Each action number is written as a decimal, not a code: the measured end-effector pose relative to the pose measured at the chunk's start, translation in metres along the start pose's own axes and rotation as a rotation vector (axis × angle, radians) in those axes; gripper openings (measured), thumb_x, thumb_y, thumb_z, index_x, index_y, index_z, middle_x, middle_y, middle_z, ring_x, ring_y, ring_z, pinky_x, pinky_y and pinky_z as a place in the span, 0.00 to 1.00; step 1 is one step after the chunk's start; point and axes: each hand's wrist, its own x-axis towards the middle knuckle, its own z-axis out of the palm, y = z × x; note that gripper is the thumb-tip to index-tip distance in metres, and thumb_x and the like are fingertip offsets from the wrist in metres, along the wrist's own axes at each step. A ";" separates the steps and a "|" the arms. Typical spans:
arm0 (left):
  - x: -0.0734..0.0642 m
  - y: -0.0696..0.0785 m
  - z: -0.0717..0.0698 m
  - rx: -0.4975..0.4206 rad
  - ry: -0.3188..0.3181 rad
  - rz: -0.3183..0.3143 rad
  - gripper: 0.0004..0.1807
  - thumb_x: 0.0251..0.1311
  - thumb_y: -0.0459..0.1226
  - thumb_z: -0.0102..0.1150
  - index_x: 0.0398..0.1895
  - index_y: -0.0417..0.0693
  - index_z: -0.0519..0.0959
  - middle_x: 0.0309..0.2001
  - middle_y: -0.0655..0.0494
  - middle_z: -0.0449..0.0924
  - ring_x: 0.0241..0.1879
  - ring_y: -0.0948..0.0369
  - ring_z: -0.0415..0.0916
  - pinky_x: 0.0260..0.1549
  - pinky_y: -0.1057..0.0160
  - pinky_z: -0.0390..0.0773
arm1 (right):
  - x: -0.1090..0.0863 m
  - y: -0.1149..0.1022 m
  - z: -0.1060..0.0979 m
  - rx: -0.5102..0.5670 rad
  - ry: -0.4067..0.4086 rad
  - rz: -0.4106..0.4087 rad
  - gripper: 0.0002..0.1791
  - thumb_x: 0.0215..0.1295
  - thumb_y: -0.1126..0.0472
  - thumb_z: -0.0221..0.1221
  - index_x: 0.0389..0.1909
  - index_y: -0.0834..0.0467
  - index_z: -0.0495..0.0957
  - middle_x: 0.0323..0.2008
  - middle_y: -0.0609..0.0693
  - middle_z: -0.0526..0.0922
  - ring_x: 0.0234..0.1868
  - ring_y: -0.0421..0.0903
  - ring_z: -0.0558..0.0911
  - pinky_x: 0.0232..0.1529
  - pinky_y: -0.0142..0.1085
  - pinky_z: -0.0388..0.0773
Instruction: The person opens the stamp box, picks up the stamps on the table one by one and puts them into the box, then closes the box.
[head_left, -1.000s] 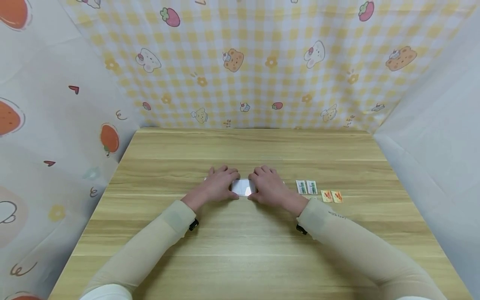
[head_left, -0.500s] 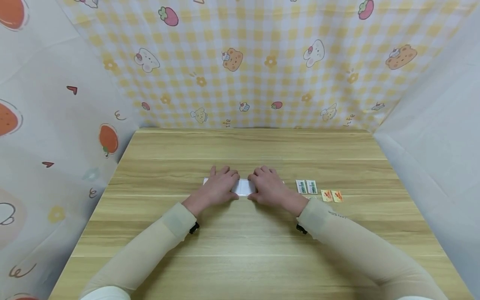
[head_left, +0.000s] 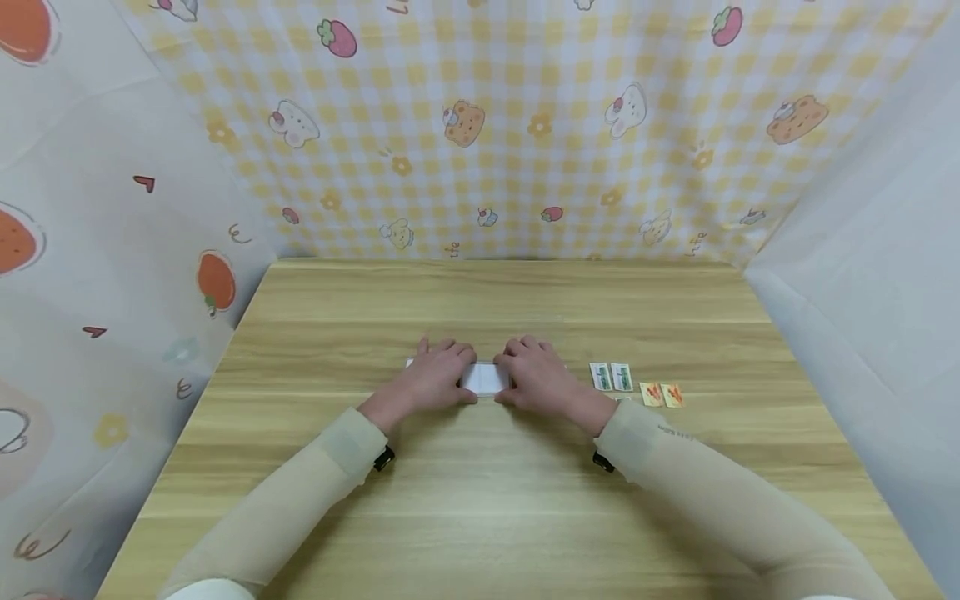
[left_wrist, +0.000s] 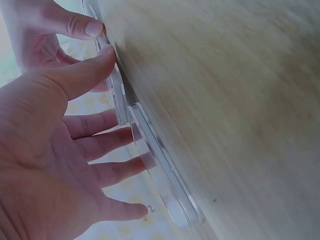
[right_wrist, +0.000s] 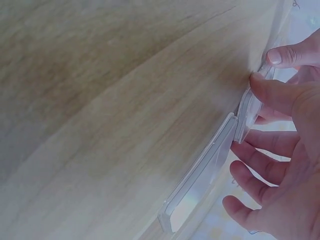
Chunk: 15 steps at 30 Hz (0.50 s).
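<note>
A flat clear plastic case (head_left: 484, 379) with a white inside lies at the middle of the wooden table, between both hands. My left hand (head_left: 431, 375) pinches its left end, thumb on the near edge and fingers on the far edge. From the other side, my right hand (head_left: 536, 375) pinches the right end the same way. In the left wrist view a second clear case (left_wrist: 162, 170) adjoins the left end, fingertips against it. The right wrist view shows a third case (right_wrist: 200, 172) adjoining the right end. Both outer cases are mostly hidden under the hands in the head view.
Right of the right hand lie two green-and-white cards (head_left: 611, 377) and two yellow-orange cards (head_left: 662, 395). Another card peeks out by the right wrist, mostly covered. A checked curtain (head_left: 465, 183) hangs behind the table's back edge, with cloth on both sides.
Both hands keep nearly the same place and grip on the middle case. The bright glare on its top has faded, and slightly more of the left case shows beside the left hand.
</note>
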 end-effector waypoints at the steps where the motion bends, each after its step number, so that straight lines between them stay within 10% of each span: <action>1: -0.001 0.000 0.000 -0.003 -0.004 0.000 0.33 0.47 0.58 0.61 0.55 0.53 0.69 0.57 0.60 0.68 0.57 0.57 0.61 0.55 0.34 0.48 | 0.000 0.000 0.001 0.004 -0.001 -0.002 0.31 0.49 0.39 0.63 0.50 0.55 0.76 0.43 0.47 0.73 0.44 0.46 0.68 0.43 0.45 0.67; 15: -0.003 -0.004 0.001 -0.060 0.005 0.022 0.32 0.45 0.59 0.63 0.51 0.54 0.69 0.52 0.60 0.70 0.54 0.58 0.63 0.53 0.38 0.55 | 0.001 -0.003 -0.001 0.026 0.006 0.011 0.32 0.45 0.41 0.66 0.50 0.54 0.75 0.43 0.46 0.71 0.44 0.46 0.67 0.40 0.43 0.68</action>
